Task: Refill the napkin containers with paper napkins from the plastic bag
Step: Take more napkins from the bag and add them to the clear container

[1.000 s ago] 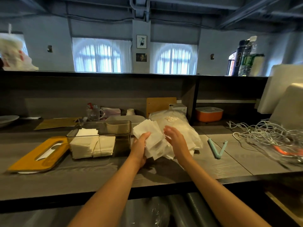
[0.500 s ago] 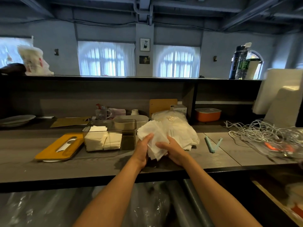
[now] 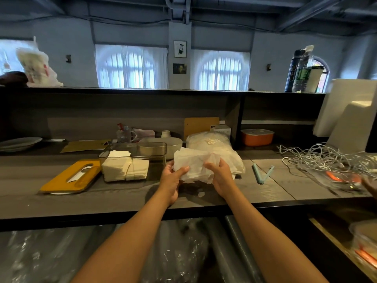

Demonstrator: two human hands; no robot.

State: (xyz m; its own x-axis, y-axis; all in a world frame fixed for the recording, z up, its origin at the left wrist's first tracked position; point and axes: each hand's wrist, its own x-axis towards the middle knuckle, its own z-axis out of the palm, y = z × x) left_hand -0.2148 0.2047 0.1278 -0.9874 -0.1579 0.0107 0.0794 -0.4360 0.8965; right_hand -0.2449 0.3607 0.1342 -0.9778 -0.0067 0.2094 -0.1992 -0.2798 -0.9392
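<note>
A loose stack of white paper napkins (image 3: pixel 193 163) is held just above the counter between both hands. My left hand (image 3: pixel 173 179) grips its left side and my right hand (image 3: pixel 219 176) grips its right side. Behind the stack lies the clear plastic bag of napkins (image 3: pixel 212 145). To the left stands a clear napkin container (image 3: pixel 157 149), open on top, with folded napkins (image 3: pixel 124 169) filling its left part. The container's orange lid (image 3: pixel 69 177) with a slot lies flat further left.
A light-blue clip (image 3: pixel 262 173) lies right of the bag, and a tangle of white cables (image 3: pixel 326 159) further right. An orange lidded box (image 3: pixel 257 136), a glass mug (image 3: pixel 124 134), a grey dish (image 3: pixel 163 142) and a plate (image 3: pixel 19 142) sit at the back.
Both hands have closed in on the napkin stack and squared it up. The right hand moved from on top of the stack to its right side.
</note>
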